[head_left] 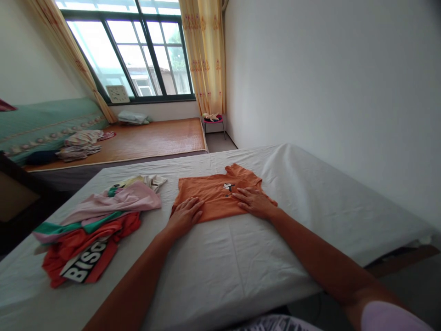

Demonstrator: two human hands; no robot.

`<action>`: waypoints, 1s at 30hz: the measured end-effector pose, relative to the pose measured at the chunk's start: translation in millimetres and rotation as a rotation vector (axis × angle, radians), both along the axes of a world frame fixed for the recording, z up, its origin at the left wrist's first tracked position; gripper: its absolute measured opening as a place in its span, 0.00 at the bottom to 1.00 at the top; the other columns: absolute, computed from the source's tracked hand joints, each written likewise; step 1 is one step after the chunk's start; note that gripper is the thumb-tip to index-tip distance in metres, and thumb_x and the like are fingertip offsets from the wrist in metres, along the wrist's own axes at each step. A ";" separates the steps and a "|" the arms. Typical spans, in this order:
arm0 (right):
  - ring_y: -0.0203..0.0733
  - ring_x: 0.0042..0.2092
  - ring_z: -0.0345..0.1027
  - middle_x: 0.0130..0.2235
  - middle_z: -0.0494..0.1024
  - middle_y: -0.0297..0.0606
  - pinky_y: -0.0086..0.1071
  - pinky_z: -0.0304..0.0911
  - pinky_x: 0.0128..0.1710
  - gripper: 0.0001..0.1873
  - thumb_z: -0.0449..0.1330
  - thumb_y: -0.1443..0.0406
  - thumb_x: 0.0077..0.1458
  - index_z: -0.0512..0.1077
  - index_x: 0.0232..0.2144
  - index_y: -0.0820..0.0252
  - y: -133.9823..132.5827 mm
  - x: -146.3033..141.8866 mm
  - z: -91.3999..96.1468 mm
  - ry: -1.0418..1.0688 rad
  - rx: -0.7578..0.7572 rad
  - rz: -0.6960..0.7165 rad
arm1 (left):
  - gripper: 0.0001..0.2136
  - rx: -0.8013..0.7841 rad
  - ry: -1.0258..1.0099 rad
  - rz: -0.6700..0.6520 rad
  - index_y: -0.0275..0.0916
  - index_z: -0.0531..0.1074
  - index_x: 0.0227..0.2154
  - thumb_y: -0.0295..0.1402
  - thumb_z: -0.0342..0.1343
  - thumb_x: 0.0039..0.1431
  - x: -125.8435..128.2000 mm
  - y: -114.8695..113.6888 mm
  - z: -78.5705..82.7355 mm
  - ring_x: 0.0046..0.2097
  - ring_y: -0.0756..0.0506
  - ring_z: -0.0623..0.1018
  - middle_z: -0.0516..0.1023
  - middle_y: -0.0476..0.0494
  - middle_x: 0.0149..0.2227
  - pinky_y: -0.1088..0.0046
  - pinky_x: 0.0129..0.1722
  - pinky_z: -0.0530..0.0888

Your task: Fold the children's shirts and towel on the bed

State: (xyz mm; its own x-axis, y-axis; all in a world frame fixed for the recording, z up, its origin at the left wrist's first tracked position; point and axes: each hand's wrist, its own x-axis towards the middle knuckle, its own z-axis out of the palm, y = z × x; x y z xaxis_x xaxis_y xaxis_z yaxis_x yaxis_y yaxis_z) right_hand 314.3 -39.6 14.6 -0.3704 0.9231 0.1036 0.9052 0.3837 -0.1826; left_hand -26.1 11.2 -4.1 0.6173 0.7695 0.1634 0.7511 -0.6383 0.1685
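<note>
An orange T-shirt (215,195) lies flat on the white sheet (241,257) covering the bed (344,207), towards the far half of the surface and roughly central in the view. The garment appears folded: its near edge runs in a straight line, the body forms a compact rectangle, and one short sleeve projects at the upper right. A small dark-and-white printed motif (228,187) sits on the chest area. The fabric is plain orange, with shallow creases.

The left hand (185,215) rests palm down on the shirt's lower left corner, its grip spread, fingers extended and lying flat on the cloth. The right hand (254,201) rests palm down on the lower right part of the shirt, just below the motif, its grip likewise spread with fingers apart and flat. Neither hand pinches or lifts the fabric. Both forearms reach in from the near edge of the bed.

To the left of the shirt, near but apart from it, lies a loose pile of clothes (96,225): a pink piece on top, a green-and-white striped one beneath, and a red item with white lettering nearest the viewer.
</note>
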 end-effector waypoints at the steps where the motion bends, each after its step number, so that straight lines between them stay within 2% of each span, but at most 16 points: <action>1: 0.48 0.65 0.47 0.66 0.54 0.31 0.45 0.42 0.63 0.27 0.43 0.51 0.63 0.54 0.64 0.41 0.2 -0.1 -0.7 -0.006 -0.004 -0.018 | 0.23 0.005 0.004 0.026 0.50 0.61 0.61 0.47 0.40 0.65 -1.0 0.9 -0.9 0.65 0.39 0.58 0.59 0.46 0.64 0.58 0.63 0.55; 4: 0.48 0.66 0.44 0.67 0.53 0.34 0.46 0.41 0.63 0.31 0.40 0.48 0.63 0.50 0.65 0.46 3.2 0.7 -7.1 -0.018 -0.015 -0.110 | 0.24 0.016 0.018 0.115 0.51 0.61 0.61 0.48 0.41 0.65 -5.2 3.1 -1.4 0.65 0.40 0.58 0.59 0.46 0.65 0.58 0.63 0.53; 10: 0.48 0.66 0.43 0.67 0.52 0.41 0.46 0.42 0.62 0.33 0.39 0.47 0.63 0.55 0.64 0.54 12.7 18.1 -26.0 -0.040 0.013 -0.345 | 0.23 0.006 0.054 0.325 0.46 0.61 0.61 0.45 0.40 0.65 -22.6 7.8 3.2 0.65 0.40 0.57 0.58 0.43 0.65 0.58 0.60 0.58; 15: 0.49 0.65 0.46 0.66 0.56 0.41 0.47 0.42 0.62 0.30 0.42 0.51 0.63 0.58 0.63 0.56 12.1 22.0 -31.8 -0.058 0.098 -0.417 | 0.23 0.020 0.032 0.365 0.43 0.63 0.59 0.43 0.41 0.65 -27.5 10.7 2.6 0.64 0.39 0.59 0.59 0.41 0.65 0.57 0.60 0.59; 17: 0.50 0.66 0.44 0.66 0.55 0.41 0.48 0.40 0.63 0.28 0.43 0.55 0.63 0.58 0.63 0.56 9.1 17.1 -29.1 -0.056 0.178 -0.400 | 0.23 0.023 0.018 0.360 0.43 0.63 0.59 0.43 0.41 0.65 -26.7 10.6 1.9 0.64 0.38 0.59 0.59 0.41 0.65 0.57 0.60 0.58; 20: 0.46 0.68 0.39 0.67 0.51 0.39 0.44 0.36 0.64 0.28 0.41 0.61 0.64 0.55 0.64 0.58 7.6 7.7 -22.5 -0.052 0.252 -0.236 | 0.22 0.012 0.010 0.364 0.43 0.63 0.59 0.43 0.42 0.65 -24.9 9.6 2.5 0.64 0.38 0.59 0.59 0.42 0.65 0.56 0.61 0.57; 22: 0.44 0.68 0.38 0.67 0.50 0.37 0.41 0.36 0.65 0.28 0.40 0.60 0.65 0.53 0.65 0.58 11.8 2.8 -19.1 -0.046 0.205 -0.108 | 0.22 0.002 0.009 0.369 0.44 0.63 0.59 0.43 0.42 0.65 -24.0 8.6 3.3 0.65 0.38 0.58 0.59 0.42 0.65 0.56 0.61 0.57; 24: 0.44 0.67 0.40 0.67 0.52 0.37 0.40 0.38 0.65 0.30 0.40 0.55 0.65 0.52 0.65 0.57 21.4 1.5 -17.3 -0.038 0.092 -0.036 | 0.22 -0.004 0.007 0.374 0.44 0.63 0.59 0.42 0.42 0.65 -23.7 7.4 4.0 0.65 0.39 0.58 0.59 0.42 0.65 0.56 0.60 0.57; 27: 0.46 0.66 0.45 0.66 0.56 0.39 0.44 0.41 0.64 0.32 0.39 0.49 0.64 0.55 0.64 0.55 44.8 10.7 -13.5 -0.029 -0.060 -0.061 | 0.21 0.001 0.003 0.383 0.46 0.64 0.58 0.43 0.42 0.65 -25.0 6.4 6.6 0.64 0.39 0.59 0.60 0.43 0.64 0.57 0.59 0.58; 30: 0.50 0.64 0.52 0.63 0.61 0.37 0.49 0.46 0.61 0.28 0.42 0.49 0.63 0.64 0.59 0.51 75.3 32.9 -3.6 -0.031 -0.108 -0.203 | 0.18 0.031 0.022 0.340 0.46 0.70 0.52 0.42 0.43 0.64 -27.3 11.6 16.1 0.61 0.39 0.65 0.67 0.44 0.60 0.58 0.57 0.61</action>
